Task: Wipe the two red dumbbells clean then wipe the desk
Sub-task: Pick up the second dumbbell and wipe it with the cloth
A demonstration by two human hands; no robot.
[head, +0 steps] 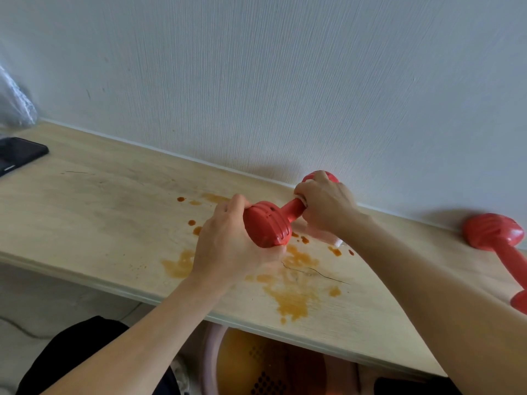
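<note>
Head view: I observe the left hand [228,246] gripping the near head of a red dumbbell [269,225], its fingers [233,205] curled over the top of that head and the palm beneath it. The dumbbell is held above the table [94,212], tilted so its far head points toward the wall [256,81]. The right hand [325,206] is wrapped round the bar and far head, its fingers closed on a white cloth [328,236] pressed against the dumbbell; a fold of the cloth hangs below the wrist, close to the tabletop, and I cannot tell whether it touches. A second red dumbbell [496,235] lies on the table well to the right, partly cut off by the frame edge and hidden in part behind the right forearm. Orange-brown stains [291,297] are spread across the table under and in front of both hands, with smaller drops toward the wall. A dark phone [17,153] lies at the table's far left. Below the table edge I note a pinkish basin [216,363] holding something orange.
</note>
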